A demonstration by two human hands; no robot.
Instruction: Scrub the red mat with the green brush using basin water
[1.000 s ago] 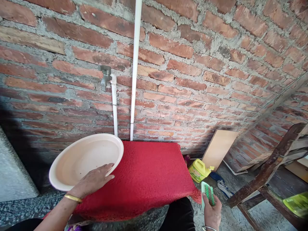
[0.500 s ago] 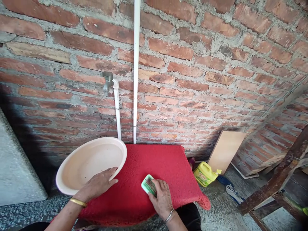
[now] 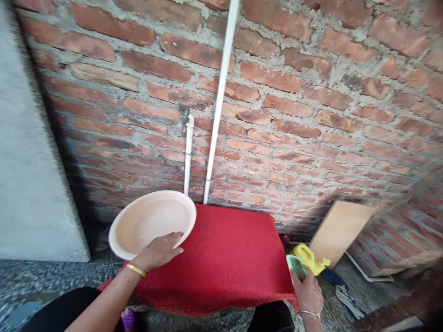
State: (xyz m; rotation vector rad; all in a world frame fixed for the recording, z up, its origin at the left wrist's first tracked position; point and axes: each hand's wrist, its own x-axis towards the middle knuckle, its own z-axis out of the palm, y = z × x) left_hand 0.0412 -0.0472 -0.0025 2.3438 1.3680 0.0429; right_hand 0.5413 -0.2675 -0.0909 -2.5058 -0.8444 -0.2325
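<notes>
A cream plastic basin (image 3: 121,221) is tilted at the left end of a bench or table covered by a red cloth (image 3: 238,249). My left hand (image 3: 161,251) grips the basin's near right rim, fingers inside and thumb outside. At the cloth's right edge, my right hand (image 3: 308,290) is closed around a green and white scrub brush (image 3: 294,264). Part of the brush is hidden by my fingers.
A yellow jug (image 3: 308,259) stands on the floor right of the cloth, near a leaning board (image 3: 341,230) and flip-flops (image 3: 346,297). A tap (image 3: 183,116) and white pipe (image 3: 221,92) run along the brick wall. A grey slab (image 3: 38,161) stands at left.
My right hand has moved right with the brush, from the middle of the red cloth to its right edge. My left hand stays on the basin rim. The view has shifted and tilted.
</notes>
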